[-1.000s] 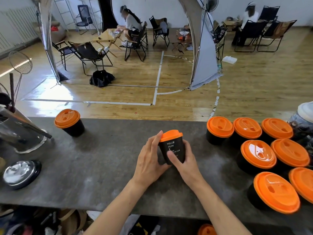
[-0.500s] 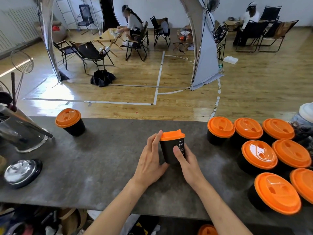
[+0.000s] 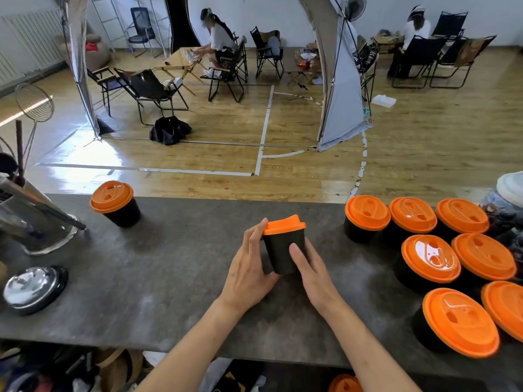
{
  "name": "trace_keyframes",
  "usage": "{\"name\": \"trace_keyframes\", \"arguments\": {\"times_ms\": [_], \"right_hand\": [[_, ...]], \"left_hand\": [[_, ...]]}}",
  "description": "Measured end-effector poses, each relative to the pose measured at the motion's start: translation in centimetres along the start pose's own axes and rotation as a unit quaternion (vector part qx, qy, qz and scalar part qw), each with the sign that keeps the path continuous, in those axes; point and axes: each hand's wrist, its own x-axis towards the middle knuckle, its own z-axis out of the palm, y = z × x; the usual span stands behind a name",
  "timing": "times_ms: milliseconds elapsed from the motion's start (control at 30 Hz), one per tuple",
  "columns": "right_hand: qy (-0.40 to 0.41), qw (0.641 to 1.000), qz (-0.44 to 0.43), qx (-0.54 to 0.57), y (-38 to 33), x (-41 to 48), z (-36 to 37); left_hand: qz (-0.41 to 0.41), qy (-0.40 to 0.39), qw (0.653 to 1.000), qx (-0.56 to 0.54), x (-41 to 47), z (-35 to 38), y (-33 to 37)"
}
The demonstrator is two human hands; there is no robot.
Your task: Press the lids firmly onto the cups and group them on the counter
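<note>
A black paper cup with an orange lid stands at the middle of the grey counter. My left hand holds its left side, fingertips up at the lid's rim. My right hand holds its right front, thumb pressed on the cup wall. The printed side of the cup is turned away. Several lidded black cups are grouped at the right end of the counter. One more lidded cup stands alone at the far left edge.
A tilted steel container with utensils and a shiny round lid lie at the left. A pale jar stands at the far right. Beyond the counter are wooden floor, folding chairs and seated people.
The cup has been rotated between my hands, so its white lettering no longer faces me. Both hands stay on it at the same spot on the counter.
</note>
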Motion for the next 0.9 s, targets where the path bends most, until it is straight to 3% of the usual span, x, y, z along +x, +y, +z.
{"name": "trace_keyframes", "arguments": {"times_ms": [200, 400, 500, 600, 700, 800, 900], "right_hand": [[0.012, 1.000, 0.017, 0.006, -0.4, -0.2, -0.1], [-0.018, 1.000, 0.013, -0.002, -0.2, -0.1, 0.0], [0.030, 1.000, 0.006, -0.006, 0.0, -0.1, 0.2], [0.097, 0.995, -0.025, 0.017, -0.2, -0.1, 0.1], [0.171, 0.982, -0.052, 0.060, -0.8, 0.0, 0.1], [0.221, 0.970, -0.092, -0.036, -1.7, -0.3, 0.6], [0.269, 0.931, -0.183, -0.165, -3.2, -0.1, 0.6]], "left_hand": [[-0.008, -0.038, 0.999, -0.032, -0.2, -0.2, 0.2], [0.010, 0.026, 1.000, 0.012, 0.0, -0.2, 0.3], [0.008, -0.003, 1.000, -0.008, 0.1, -0.2, 0.3], [-0.057, -0.057, 0.995, -0.058, -0.2, -0.5, 0.5], [-0.036, -0.106, 0.993, -0.040, -0.4, -0.4, 0.7], [0.010, -0.063, 0.996, -0.059, -0.3, -0.5, 0.7], [0.019, -0.020, 0.998, -0.064, -0.2, -0.4, 0.7]]}}
